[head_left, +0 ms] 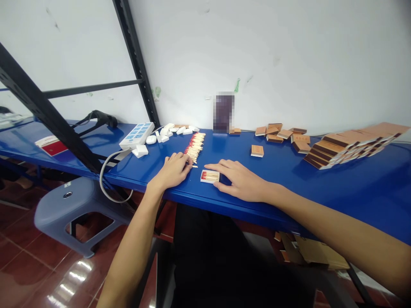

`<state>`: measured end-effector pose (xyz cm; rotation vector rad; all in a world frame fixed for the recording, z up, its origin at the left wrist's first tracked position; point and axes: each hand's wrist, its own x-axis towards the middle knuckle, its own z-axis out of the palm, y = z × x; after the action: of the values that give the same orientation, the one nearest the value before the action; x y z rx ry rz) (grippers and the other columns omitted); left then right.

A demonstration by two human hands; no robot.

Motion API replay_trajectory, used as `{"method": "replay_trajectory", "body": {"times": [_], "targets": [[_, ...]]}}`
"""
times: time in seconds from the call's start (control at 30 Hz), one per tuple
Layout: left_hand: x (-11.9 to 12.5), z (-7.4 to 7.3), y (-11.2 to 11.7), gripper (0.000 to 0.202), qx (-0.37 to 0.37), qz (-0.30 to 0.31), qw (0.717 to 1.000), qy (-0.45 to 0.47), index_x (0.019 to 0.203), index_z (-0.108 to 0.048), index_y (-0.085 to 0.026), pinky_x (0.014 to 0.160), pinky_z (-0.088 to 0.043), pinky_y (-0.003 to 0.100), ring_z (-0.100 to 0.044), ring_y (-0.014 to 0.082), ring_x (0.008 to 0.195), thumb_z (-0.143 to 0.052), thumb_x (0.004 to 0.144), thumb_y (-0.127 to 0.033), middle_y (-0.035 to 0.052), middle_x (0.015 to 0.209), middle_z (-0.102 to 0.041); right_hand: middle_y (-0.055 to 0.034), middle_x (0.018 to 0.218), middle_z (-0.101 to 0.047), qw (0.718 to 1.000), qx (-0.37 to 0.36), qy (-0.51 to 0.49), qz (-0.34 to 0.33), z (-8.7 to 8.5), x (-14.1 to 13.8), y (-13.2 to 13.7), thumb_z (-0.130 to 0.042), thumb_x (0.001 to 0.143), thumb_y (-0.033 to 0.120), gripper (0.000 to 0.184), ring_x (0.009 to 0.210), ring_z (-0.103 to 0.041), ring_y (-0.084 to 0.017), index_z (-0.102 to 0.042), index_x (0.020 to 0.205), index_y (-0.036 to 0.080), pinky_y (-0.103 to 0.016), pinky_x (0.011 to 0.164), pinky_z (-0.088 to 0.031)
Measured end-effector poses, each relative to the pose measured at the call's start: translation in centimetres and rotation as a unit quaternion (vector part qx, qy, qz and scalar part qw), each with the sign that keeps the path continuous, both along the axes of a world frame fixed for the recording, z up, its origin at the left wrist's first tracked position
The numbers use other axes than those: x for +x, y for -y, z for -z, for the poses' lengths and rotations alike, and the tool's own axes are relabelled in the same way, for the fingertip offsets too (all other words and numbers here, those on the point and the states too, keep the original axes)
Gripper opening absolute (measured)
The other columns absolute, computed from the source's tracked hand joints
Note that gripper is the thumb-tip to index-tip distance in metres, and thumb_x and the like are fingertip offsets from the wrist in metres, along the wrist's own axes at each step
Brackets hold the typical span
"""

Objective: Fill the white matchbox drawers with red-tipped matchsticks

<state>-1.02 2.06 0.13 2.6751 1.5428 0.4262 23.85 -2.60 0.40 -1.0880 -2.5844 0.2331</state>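
Note:
A small white matchbox tray with several red-headed matches in it lies on the blue table. My right hand frames it, forefinger along its far edge and thumb at its near right corner. To the left, my left hand rests on the table with fingers curled together at the near end of a long pile of loose matches. What those fingertips hold, if anything, is hidden. One match lies just beside them.
Behind the pile are several white trays. A lone matchbox sits right of centre, with scattered matchboxes and a large stack further right. At left are a power strip, a black shelf post and a stool.

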Motion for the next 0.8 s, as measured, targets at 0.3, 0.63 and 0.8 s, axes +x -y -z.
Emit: {"method": "replay_trajectory", "body": {"times": [0.3, 0.63, 0.8], "targets": [[-0.1, -0.2, 0.0, 0.019, -0.027, 0.031, 0.999, 0.004, 0.093, -0.053, -0.02, 0.087, -0.04, 0.043, -0.051, 0.0264, 0.099, -0.036, 0.1, -0.024, 0.0102, 0.107, -0.058, -0.0127, 0.13, -0.061, 1.0, 0.002, -0.022, 0.012, 0.2, 0.1, 0.0, -0.045, 0.097, 0.04, 0.054, 0.113, -0.056, -0.03, -0.041, 0.149, 0.025, -0.049, 0.094, -0.042], [2.3, -1.8, 2.9, 0.017, -0.044, 0.141, 0.984, 0.099, 0.092, -0.05, -0.02, 0.085, -0.045, 0.035, -0.055, 0.0204, 0.089, -0.036, 0.101, -0.022, 0.0068, 0.098, -0.055, -0.0112, 0.117, -0.066, 0.998, -0.009, -0.066, 0.022, 0.4, 0.0, 0.0, -0.054, 0.092, 0.039, 0.063, 0.104, -0.062, -0.028, -0.036, 0.15, 0.023, -0.047, 0.09, -0.044], [3.6, -1.3, 3.6, 0.02, -0.022, 0.123, 0.991, 0.051, 0.094, -0.059, -0.018, 0.083, -0.043, 0.036, -0.057, 0.0215, 0.091, -0.04, 0.099, -0.023, 0.0071, 0.099, -0.055, -0.01, 0.117, -0.066, 0.997, -0.011, -0.077, 0.009, 0.2, -0.2, 0.1, -0.055, 0.091, 0.038, 0.062, 0.102, -0.063, -0.027, -0.036, 0.148, 0.023, -0.046, 0.091, -0.044]]}}
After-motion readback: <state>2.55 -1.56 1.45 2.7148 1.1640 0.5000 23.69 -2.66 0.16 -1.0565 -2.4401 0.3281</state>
